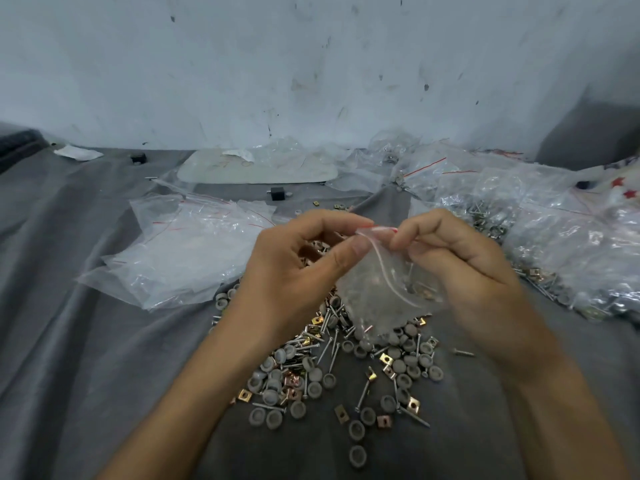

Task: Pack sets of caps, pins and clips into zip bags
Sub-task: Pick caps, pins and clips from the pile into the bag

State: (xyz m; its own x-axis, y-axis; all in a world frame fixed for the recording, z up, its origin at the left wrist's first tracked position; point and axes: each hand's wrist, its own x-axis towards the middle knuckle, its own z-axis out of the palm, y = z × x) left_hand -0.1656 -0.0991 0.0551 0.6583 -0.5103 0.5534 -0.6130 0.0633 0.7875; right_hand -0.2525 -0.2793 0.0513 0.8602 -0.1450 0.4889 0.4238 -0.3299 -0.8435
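A loose heap of caps, pins and clips (346, 368) lies nearest on the grey cloth (86, 341). Above it, a small zip bag (381, 292) hangs between both hands, its long axis running top to bottom, its red-lined mouth uppermost. The left hand (294, 271) pinches one top corner with thumb and forefinger. The right hand's (460, 268) curled fingers pinch the other. Farther left lie empty bags (180, 251).

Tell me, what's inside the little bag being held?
Through the zip bag a brass clip and a thin pin show near its right side; cloudy, crumpled plastic hides the rest.
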